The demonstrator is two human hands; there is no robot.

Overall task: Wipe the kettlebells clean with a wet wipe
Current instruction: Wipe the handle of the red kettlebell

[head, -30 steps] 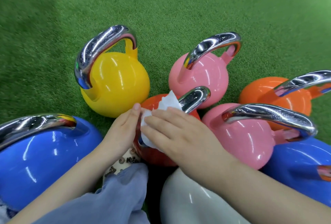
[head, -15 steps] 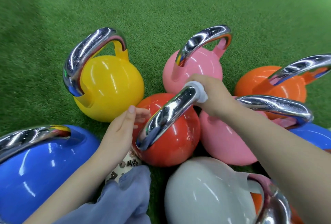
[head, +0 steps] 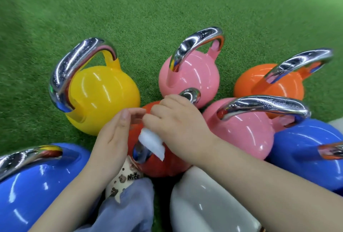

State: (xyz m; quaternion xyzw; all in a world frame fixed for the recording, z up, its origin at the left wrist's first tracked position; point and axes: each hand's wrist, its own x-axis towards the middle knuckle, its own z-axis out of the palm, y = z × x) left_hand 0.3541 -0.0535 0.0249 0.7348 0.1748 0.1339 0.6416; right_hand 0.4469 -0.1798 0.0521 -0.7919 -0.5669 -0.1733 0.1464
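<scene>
A red kettlebell with a chrome handle stands in the middle of a ring of kettlebells. My right hand is curled over the near part of that handle and holds a white wet wipe wrapped around it; a flap of the wipe hangs out below my palm. My left hand rests with straight fingers against the left side of the red ball, fingertips near my right hand. Most of the handle is hidden under my right hand.
Around the red one stand a yellow kettlebell, two pink kettlebells, an orange kettlebell, two blue kettlebells and a grey kettlebell. Green turf lies beyond. A patterned packet and blue cloth lie near me.
My right hand slid with the wipe from the far end of the red kettlebell's handle back toward me along it. My left hand stayed against the red ball.
</scene>
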